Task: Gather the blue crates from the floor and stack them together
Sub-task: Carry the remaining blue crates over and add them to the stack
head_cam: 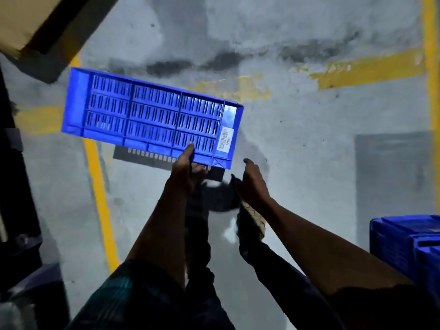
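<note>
While left hand grips blue crate edge (tilted), right hand open, apart.

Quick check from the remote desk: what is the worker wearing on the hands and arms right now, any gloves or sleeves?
No gloves: left hand and right hand are bare, as are both forearms. Dark short sleeves begin near the bottom edge; the left sleeve shows a faint checked pattern.

A bright blue slotted crate with a white barcode label is being shown mid-frame. Worn yellow lines are being displayed across the grey floor; blue stacked crates are being seen lower right.
</note>
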The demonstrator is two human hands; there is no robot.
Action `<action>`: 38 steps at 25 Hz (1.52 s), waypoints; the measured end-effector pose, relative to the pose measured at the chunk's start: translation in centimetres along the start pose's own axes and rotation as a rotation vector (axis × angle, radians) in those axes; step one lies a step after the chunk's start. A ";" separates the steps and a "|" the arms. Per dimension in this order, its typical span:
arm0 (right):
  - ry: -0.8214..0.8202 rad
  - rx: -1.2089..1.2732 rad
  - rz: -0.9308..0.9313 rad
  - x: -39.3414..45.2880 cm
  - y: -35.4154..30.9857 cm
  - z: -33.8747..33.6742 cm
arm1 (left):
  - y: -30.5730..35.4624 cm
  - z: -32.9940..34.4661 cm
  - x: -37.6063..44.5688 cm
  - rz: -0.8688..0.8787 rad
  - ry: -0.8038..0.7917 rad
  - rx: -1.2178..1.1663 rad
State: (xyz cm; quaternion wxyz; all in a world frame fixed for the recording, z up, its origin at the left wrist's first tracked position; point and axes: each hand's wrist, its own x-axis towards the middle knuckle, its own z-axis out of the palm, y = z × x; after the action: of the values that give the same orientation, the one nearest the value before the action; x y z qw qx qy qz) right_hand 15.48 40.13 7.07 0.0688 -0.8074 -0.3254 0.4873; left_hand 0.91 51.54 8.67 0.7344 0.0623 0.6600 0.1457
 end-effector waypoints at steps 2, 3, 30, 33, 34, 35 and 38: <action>0.005 0.005 -0.007 -0.1 0.4 0.4 | -0.1 0.1 1.0 0.004 -0.090 -0.062; 0.017 0.005 -0.012 -0.1 0.4 0.5 | 0.0 0.1 1.1 0.017 -0.096 -0.051; 0.523 0.393 -0.148 -43.3 0.0 -11.8 | -5.5 -0.5 -40.8 -0.108 -0.129 -0.286; 0.671 0.305 -0.212 -49.4 -0.8 -10.6 | -6.4 -2.9 -45.8 -0.130 -0.202 -0.291; 0.692 0.238 -0.222 -51.1 -1.1 -10.1 | -6.7 -3.6 -47.2 -0.135 -0.214 -0.284; 0.713 0.160 -0.235 -52.5 -1.1 -9.6 | -7.0 -4.2 -48.6 -0.148 -0.228 -0.271; 0.734 0.017 -0.248 -56.6 -1.2 -9.1 | -7.9 -5.2 -53.1 -0.167 -0.278 -0.213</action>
State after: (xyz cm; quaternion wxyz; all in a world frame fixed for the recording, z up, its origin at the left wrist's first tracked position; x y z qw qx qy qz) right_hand 4.74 9.37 54.27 0.2460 -0.8821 -0.3701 0.1565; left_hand -7.75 27.82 56.34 0.8305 -0.0513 0.5358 0.1434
